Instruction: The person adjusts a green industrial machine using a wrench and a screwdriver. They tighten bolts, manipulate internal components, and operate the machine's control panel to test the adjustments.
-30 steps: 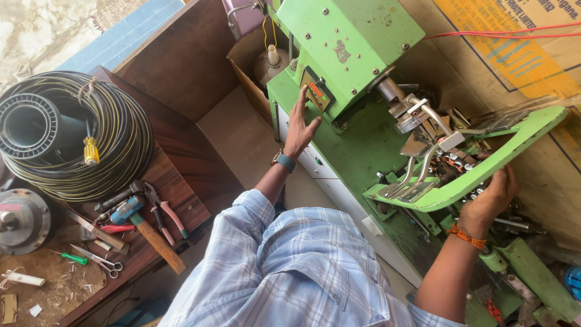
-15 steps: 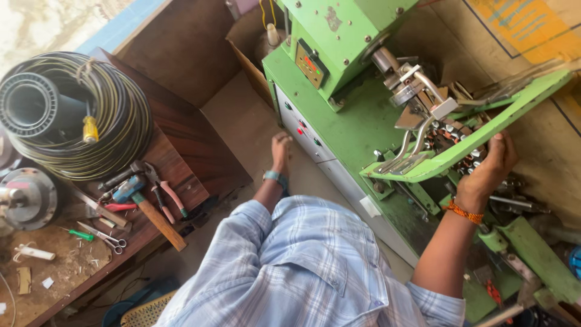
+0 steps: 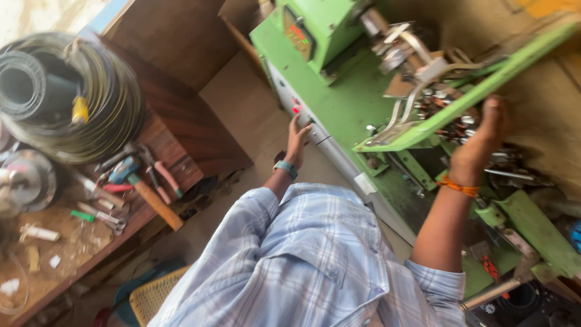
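Observation:
A green machine point(image 3: 357, 103) stands in front of me, with a control box point(image 3: 321, 24) on top. My left hand point(image 3: 296, 138), a teal band on its wrist, reaches out with fingers extended and touches the machine's white front panel beside small red buttons point(image 3: 296, 109). My right hand point(image 3: 481, 142), with an orange thread at the wrist, grips the edge of a green hinged frame point(image 3: 448, 112) that is raised at a slant. Metal wire guides and small parts point(image 3: 417, 66) show under and behind the frame.
On the left, a wooden bench point(image 3: 91, 236) carries a large coil of wire point(image 3: 66, 97), a hammer point(image 3: 148, 194), pliers point(image 3: 160, 169), scissors and small scraps. A wooden crate point(image 3: 181, 42) stands behind it. A yellow mesh basket point(image 3: 151, 293) sits on the floor by my legs.
My left hand came down from the control box's display to the lower front panel by the red buttons. My right hand stays on the raised green frame. The view shifted right.

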